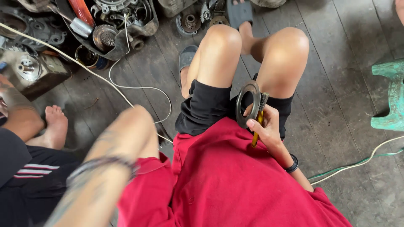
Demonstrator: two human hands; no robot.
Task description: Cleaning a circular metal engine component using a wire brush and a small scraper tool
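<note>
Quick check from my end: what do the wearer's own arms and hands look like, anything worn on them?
Both arms are bare below a red top. The right hand has a black band at the wrist. The left forearm, blurred, carries dark tattoo-like markings and a dark bracelet; its hand is out of view. No gloves are visible.

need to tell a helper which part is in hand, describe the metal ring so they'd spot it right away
Start at the two bare knees above the red shirt. Between the thighs, over the black shorts, the right hand holds a flat grey metal ring upright, together with a yellow-handled tool. It is the only part held off the floor; the rest lie in the top-left pile.
</note>
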